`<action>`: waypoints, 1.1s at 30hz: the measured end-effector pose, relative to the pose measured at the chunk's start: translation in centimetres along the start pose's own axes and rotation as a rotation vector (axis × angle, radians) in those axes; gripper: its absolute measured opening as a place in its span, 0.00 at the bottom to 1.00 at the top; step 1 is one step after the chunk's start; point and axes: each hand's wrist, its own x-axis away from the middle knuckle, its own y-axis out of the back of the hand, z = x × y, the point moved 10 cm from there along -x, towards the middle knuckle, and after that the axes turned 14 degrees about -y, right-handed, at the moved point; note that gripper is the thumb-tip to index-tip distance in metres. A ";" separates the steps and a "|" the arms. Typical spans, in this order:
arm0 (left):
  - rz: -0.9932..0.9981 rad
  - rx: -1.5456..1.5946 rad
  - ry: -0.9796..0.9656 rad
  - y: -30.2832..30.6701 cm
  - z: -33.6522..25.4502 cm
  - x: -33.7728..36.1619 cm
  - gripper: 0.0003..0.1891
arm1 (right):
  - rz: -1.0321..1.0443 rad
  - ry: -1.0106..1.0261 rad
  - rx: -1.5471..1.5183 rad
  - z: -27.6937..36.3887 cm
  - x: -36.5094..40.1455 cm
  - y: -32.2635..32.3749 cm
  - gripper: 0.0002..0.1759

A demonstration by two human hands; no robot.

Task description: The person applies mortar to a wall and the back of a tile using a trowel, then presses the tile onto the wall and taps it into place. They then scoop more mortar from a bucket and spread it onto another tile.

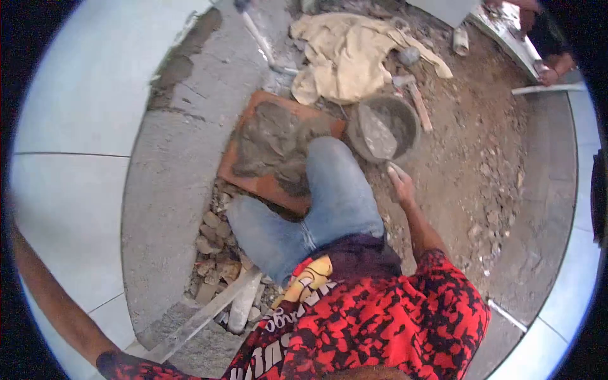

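Your right hand (401,183) is closed at the near end of the trowel (378,134), its fingers wrapped where the handle should be, though your grip hides most of that part. Your left hand lies beyond the picture's left side, so you cannot tell whether it holds anything; only the left forearm (57,297) shows, stretched over the white tiles (69,209). The trowel's blade slants down inside the bucket (415,136), which stands on the dirt floor (459,158) just beside the right corner of the orange board (253,185). On that board grey mortar (269,139) is spread in uneven heaps, leaving bare strips along its left and far edges, while your right knee (332,158) covers part of its right side. Past the board's far edge a cream cloth (348,54) lies crumpled, and a hammer (419,106) rests on the dirt near the bucket's far right rim. Broken rubble (218,244) fills the gap between your left leg and the right edge of the concrete ledge (171,183); a long pale bar (206,316) slants across the ledge's near end. At the dirt floor's far right corner, another person's hand (557,66) shows near a white strip (544,89).
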 end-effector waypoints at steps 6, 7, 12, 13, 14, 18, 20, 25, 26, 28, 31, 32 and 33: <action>-0.112 -0.337 -0.065 -0.6 -0.2 0.7 0.32 | 0.130 0.322 -0.130 12.5 -3.7 -6.2 0.26; -0.105 -0.148 -0.034 0.3 0.3 0.5 0.32 | 0.143 0.337 -0.135 15.5 -3.4 -7.9 0.26; -0.118 0.033 0.026 -3.7 1.9 1.8 0.28 | 0.248 0.310 -0.304 25.7 -4.0 -19.1 0.29; -0.207 0.024 0.008 -2.0 1.7 1.6 0.30 | 0.208 0.362 -0.280 26.7 -4.9 -21.6 0.31; -0.294 0.015 -0.010 -0.2 1.4 1.4 0.32 | 0.166 0.412 -0.256 27.6 -5.8 -23.8 0.32; 0.160 -0.155 0.105 -6.3 3.7 1.4 0.30 | 0.157 0.445 -0.231 32.6 -3.7 -28.4 0.30; 0.277 -0.195 0.135 -7.3 4.3 1.9 0.33 | 0.137 0.472 -0.205 35.2 -1.3 -28.6 0.29; 0.158 -0.363 -0.030 -4.8 2.3 1.2 0.32 | 0.160 0.403 -0.248 40.8 1.8 -30.1 0.26; 0.156 -0.356 -0.017 -4.4 2.3 1.1 0.32 | 0.159 0.406 -0.249 41.9 2.2 -30.2 0.26; 0.246 -0.432 0.016 -4.6 2.3 1.1 0.33 | 0.179 0.403 -0.262 44.3 3.6 -29.8 0.26; 0.251 -0.461 -0.056 -6.0 2.1 1.4 0.31 | 0.157 0.473 -0.228 46.3 6.0 -29.1 0.23; 0.241 -0.463 -0.095 -6.6 2.0 1.6 0.30 | 0.158 0.474 -0.221 45.8 6.1 -29.2 0.23; 0.229 -0.465 -0.137 -6.6 1.8 1.6 0.29 | 0.100 0.607 -0.236 45.9 7.2 -28.4 0.26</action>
